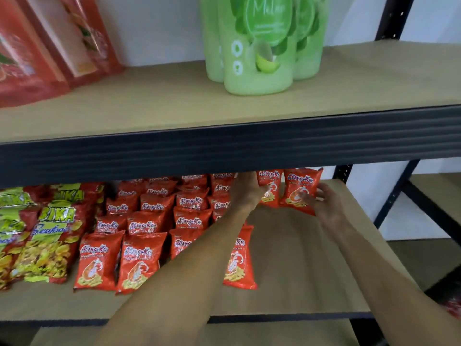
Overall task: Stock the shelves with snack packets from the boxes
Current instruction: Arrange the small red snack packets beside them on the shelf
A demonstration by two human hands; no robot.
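Both my arms reach onto the lower shelf [299,258]. My right hand [324,203] grips a red prawn-cracker packet [300,188] standing upright near the back right of the shelf. My left hand [247,189] rests against the neighbouring red packet [270,188], just left of the first; its fingers are partly hidden under the upper shelf beam. Rows of several identical red packets [147,260] fill the shelf to the left of my arms. One more red packet [239,260] stands alone beside my left forearm.
Yellow-and-red seafood chip bags [47,243] stand at the far left of the lower shelf. On the upper shelf [174,103] stand green bottles [259,46] and red pouches [37,46]. A black upright post [389,203] borders the right. A red pack [452,308] shows at the lower right edge.
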